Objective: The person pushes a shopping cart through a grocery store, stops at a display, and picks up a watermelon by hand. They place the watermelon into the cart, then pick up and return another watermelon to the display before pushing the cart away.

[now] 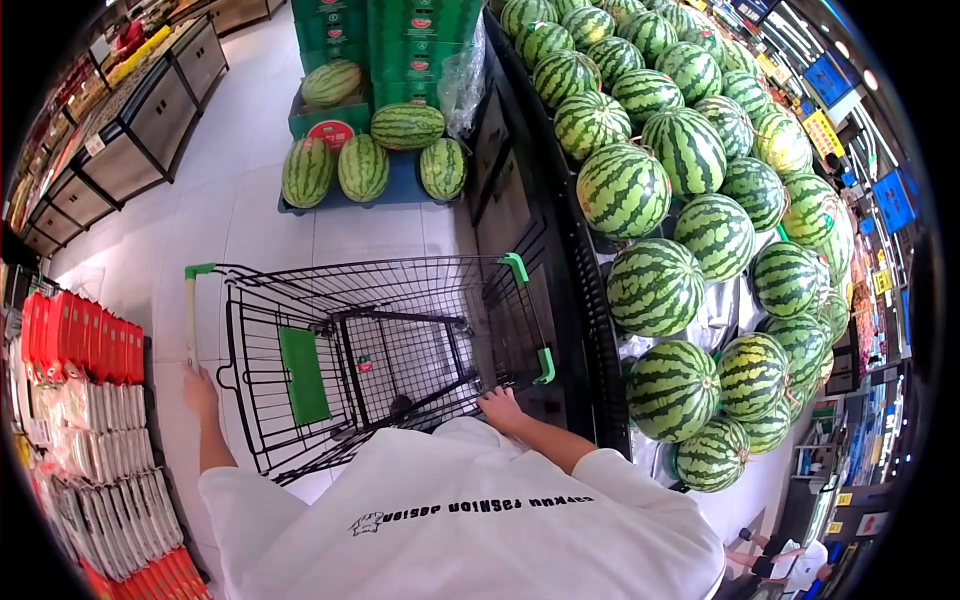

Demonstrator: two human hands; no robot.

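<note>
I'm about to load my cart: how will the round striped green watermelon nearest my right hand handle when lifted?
The round striped green watermelon looks far bigger than the right hand, so probably heavy, a two-hand lift. Its smooth, rounded rind may be slippery, and it would likely roll inside the black wire shopping cart.

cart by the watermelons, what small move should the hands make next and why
Probably lift the right hand off the cart rim and reach for the nearest watermelon, with the left hand holding the handle. The basket looks empty, and the melon pile lies just beyond the right hand.
</note>
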